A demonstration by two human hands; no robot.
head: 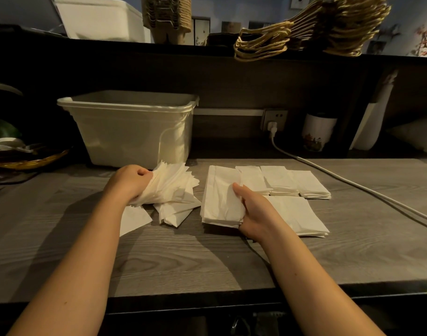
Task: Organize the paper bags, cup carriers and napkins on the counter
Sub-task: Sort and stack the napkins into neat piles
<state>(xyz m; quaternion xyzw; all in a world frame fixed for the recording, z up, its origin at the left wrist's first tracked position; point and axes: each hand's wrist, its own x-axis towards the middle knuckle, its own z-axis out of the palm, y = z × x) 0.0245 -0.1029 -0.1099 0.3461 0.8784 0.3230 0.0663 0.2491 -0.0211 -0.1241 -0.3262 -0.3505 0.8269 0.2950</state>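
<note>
Grey wood-grain counter, left hand clutching a messy fanned bundle of thin white paper napkins on it, right hand pinching a squared white napkin stack, featherlight floppy stuff, probably best squeezed by the edges.

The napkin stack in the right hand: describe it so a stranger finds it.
On the grey counter, look right of the pale plastic bin, where white napkin piles lie. This stack is the leftmost tidy one, gripped by the right hand; the left hand holds a fanned bundle beside it.
</note>
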